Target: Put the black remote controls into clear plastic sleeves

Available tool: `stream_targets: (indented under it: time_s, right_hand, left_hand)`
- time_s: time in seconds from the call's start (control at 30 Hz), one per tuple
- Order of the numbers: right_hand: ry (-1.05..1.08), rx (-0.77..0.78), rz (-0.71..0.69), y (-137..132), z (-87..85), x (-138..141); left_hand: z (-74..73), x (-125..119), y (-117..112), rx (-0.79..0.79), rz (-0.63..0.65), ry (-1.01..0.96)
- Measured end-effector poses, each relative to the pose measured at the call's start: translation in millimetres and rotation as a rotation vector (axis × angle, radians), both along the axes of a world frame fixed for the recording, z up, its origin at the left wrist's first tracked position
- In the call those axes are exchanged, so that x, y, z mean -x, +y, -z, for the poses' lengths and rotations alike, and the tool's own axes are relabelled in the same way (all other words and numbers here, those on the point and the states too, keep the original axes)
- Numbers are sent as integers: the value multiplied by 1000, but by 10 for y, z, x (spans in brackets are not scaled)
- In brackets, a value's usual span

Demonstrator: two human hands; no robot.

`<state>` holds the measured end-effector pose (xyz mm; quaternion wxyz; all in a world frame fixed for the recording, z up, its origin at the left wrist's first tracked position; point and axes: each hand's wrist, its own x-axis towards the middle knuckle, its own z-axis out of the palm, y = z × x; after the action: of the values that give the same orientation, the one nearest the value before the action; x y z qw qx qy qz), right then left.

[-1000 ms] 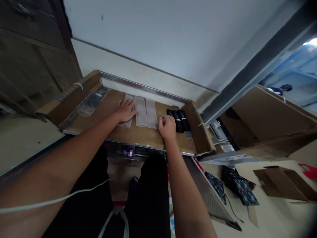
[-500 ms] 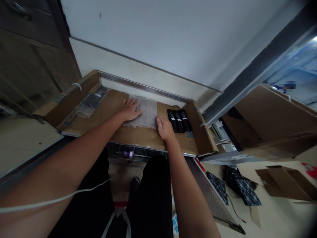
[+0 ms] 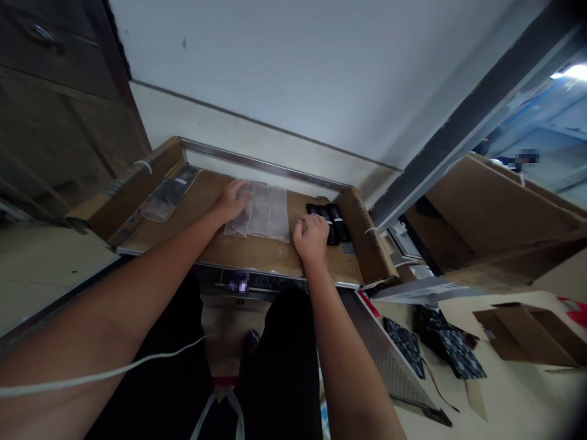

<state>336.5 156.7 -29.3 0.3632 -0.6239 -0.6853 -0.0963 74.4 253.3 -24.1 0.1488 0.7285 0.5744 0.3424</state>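
My left hand (image 3: pixel 233 200) is at the left side of some clear plastic bags (image 3: pixel 270 214) lying flat on a cardboard-lined tray (image 3: pixel 206 177). Its fingertips show through the film, closed on the bag's edge. To the right, my right hand (image 3: pixel 312 237) curls over the leftmost of three slim black items (image 3: pixel 338 223) with small white labels. The thumb lies left of that item and the fingers bend onto it, hiding its lower part. Another clear bag with something dark inside (image 3: pixel 172 192) rests at the tray's left end.
Cardboard side walls (image 3: pixel 362 229) bound the tray, with a pale panel (image 3: pixel 275 73) behind it. A large cardboard box (image 3: pixel 509 214) stands at right. On the floor are an open carton (image 3: pixel 534 333) and dark patterned bags (image 3: pixel 449 342). A white cord (image 3: pixel 114 371) crosses my left forearm.
My right hand has moved right, from the plastic bags to the black items. My left hand has shifted slightly left, its fingers passing from on top of the film to behind it.
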Motion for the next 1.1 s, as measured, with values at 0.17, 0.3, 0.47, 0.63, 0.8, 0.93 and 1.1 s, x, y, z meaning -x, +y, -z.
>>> stream_targets:
  time_s: [0.17,0.3,0.47,0.63,0.8,0.93,1.1]
  right_hand:
    - [48,63,331,-1,55,-24]
    - [25,116,372,66,84,-23]
    - [38,95,406,-5,131,5]
    - [97,183,444,-91,202,22]
    - [61,323,467,-52,135,112]
    - [61,396,548,13,47,249]
    - [69,359,549,113,21,320]
  left_hand:
    - [-38,-3,-41,-31,35,-61]
    - [-59,-8,-70,35,1,-124]
    - [-57,-8,-74,52,-20,-62]
    - [-59,-7,-73,66,-3,-62]
    - [-15,-9,-33,68,13,-146]
    - [28,-14,4,53,18,-205]
    - [31,-7,4,49,14,-217]
